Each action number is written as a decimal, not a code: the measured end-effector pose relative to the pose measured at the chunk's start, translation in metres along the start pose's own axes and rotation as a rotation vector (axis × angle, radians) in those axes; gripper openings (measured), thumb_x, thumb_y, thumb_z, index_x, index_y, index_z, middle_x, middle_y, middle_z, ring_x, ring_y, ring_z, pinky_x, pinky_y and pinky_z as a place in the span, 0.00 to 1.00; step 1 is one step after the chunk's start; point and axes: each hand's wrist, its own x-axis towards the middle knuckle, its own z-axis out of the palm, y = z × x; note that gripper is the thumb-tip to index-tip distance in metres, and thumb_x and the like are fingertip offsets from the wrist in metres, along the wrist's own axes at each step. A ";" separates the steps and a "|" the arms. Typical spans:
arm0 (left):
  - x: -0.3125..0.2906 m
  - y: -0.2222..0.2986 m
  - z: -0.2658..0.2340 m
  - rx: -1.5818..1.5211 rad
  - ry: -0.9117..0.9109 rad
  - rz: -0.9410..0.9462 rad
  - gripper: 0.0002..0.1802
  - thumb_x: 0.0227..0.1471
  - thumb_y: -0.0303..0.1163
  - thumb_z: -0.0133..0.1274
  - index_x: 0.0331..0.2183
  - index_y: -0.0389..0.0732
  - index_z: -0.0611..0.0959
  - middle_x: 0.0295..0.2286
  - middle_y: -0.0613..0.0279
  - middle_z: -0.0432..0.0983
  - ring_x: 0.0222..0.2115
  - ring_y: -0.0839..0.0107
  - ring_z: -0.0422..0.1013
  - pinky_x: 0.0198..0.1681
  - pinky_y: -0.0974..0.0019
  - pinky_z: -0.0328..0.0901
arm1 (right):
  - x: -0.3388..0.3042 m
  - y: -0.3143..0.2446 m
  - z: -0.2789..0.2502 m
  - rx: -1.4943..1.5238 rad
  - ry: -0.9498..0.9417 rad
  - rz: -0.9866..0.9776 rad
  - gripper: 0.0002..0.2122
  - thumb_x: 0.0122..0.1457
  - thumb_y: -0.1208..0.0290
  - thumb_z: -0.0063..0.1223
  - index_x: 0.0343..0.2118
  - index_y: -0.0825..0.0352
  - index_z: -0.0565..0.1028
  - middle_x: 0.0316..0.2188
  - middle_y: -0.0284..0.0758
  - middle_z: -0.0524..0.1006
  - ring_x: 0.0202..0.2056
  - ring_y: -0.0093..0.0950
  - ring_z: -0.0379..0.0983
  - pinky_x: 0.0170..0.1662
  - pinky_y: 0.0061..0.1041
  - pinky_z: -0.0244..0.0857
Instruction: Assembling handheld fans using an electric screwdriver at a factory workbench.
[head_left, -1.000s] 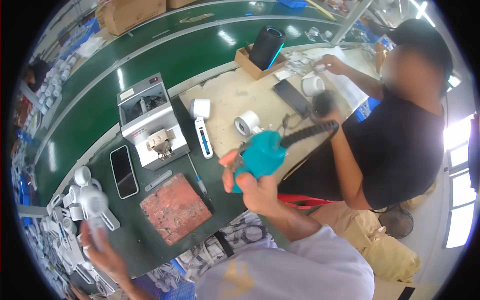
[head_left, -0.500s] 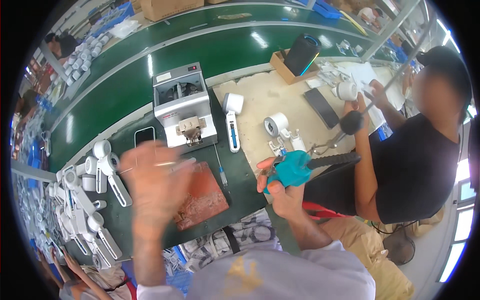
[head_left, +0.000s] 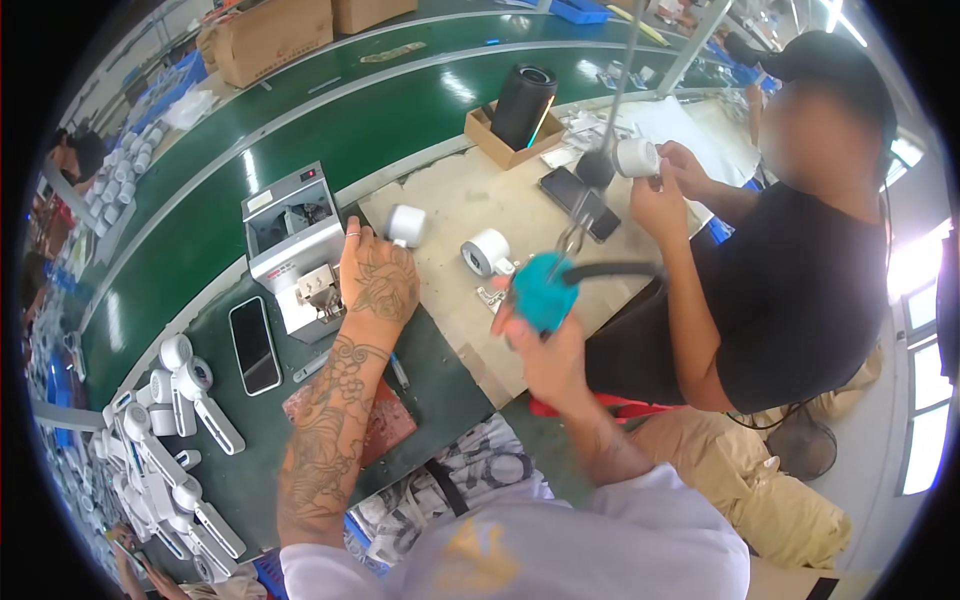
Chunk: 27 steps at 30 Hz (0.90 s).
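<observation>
1. Your right hand (head_left: 548,362) is closed around a teal tool (head_left: 545,292), held up in the air off the right part of the desk's near edge. A dark cord (head_left: 615,269) runs from the tool toward the right, and a metal hook (head_left: 571,240) stands just above it.
2. Your left hand (head_left: 380,280) is back-up at a white round-headed device (head_left: 405,226), toward the desk's far edge and just right of the silver machine (head_left: 295,250). The device's head shows past your knuckles; your fingers are mostly hidden, so you cannot tell from here whether they grip it.
3. Your left forearm (head_left: 325,440) crosses over a red-brown block (head_left: 388,425) near the near edge of the dark green desk (head_left: 440,385).
4. A screwdriver (head_left: 399,372) lies just right of that forearm; a white-edged phone (head_left: 255,345) lies left of the machine.
5. A pile of similar white devices (head_left: 150,475) fills the desk's left end, down to its near left corner.
6. On the beige sheet (head_left: 450,205) to your right, another white device (head_left: 487,252) lies near the teal tool; a black speaker (head_left: 523,105) stands in a cardboard tray (head_left: 490,140) by the far edge.
7. Beyond the sheet's right side, a co-worker's hands (head_left: 665,205) hold a white round part (head_left: 636,157).
</observation>
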 end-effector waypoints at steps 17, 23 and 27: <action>-0.157 -0.022 -0.019 -0.990 0.306 -0.331 0.11 0.47 0.33 0.65 0.35 0.43 0.87 0.35 0.61 0.79 0.37 0.58 0.78 0.41 0.59 0.72 | -0.016 -0.009 0.050 0.206 -0.036 0.017 0.27 0.64 0.48 0.53 0.49 0.73 0.70 0.33 0.37 0.76 0.29 0.24 0.70 0.32 0.24 0.65; -0.179 -0.039 0.005 -1.010 0.368 -0.243 0.14 0.47 0.38 0.66 0.36 0.43 0.87 0.35 0.63 0.80 0.38 0.54 0.76 0.44 0.49 0.67 | 0.002 -0.025 0.081 0.499 -0.192 0.017 0.32 0.58 0.31 0.49 0.34 0.65 0.68 0.20 0.30 0.68 0.20 0.25 0.64 0.25 0.26 0.60; -0.181 -0.061 0.010 -0.918 0.225 -0.247 0.15 0.48 0.39 0.65 0.38 0.43 0.86 0.36 0.62 0.79 0.40 0.56 0.74 0.43 0.51 0.67 | 0.041 -0.035 0.134 0.595 -0.182 -0.081 0.34 0.58 0.32 0.51 0.41 0.68 0.72 0.20 0.31 0.68 0.20 0.25 0.64 0.25 0.27 0.61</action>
